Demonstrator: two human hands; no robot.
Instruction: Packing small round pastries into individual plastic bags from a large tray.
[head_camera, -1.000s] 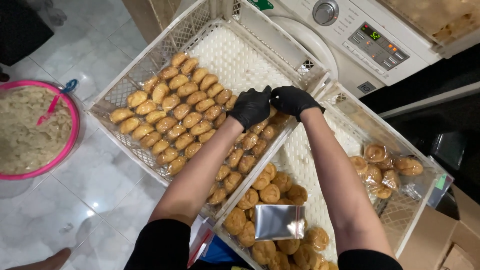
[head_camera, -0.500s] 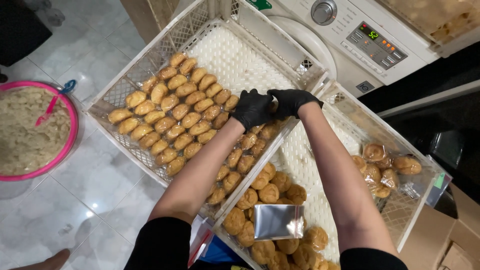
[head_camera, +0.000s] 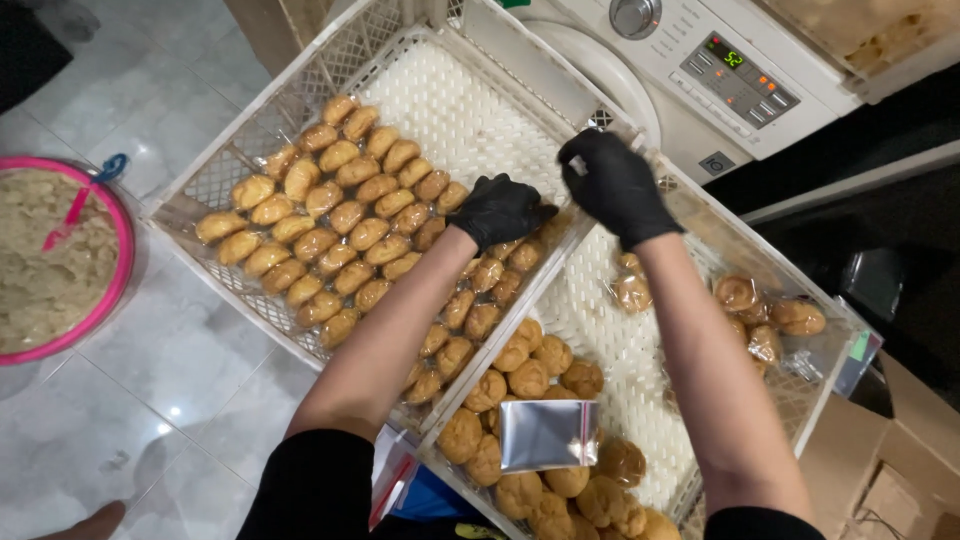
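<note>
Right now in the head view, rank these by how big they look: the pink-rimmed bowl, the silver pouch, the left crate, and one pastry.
1. Left crate, the largest.
2. Pink-rimmed bowl, though the frame edge cuts it off.
3. Silver pouch, lying on the pastries close to the camera, so its apparent size is flattered.
4. One pastry, the smallest.

Home laundry corner used for baking, washing machine (head_camera: 690, 70), tiled floor (head_camera: 170, 370), pastry-filled crates (head_camera: 300, 120)

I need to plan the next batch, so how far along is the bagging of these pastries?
Done: only a few bagged pastries lie in the right crate. In hand: the left hand rests over the left crate of loose pastries; the right hand is raised above the right crate, its grip unclear. Left: nearly everything, including the loose pile around an empty silver pouch.
</note>
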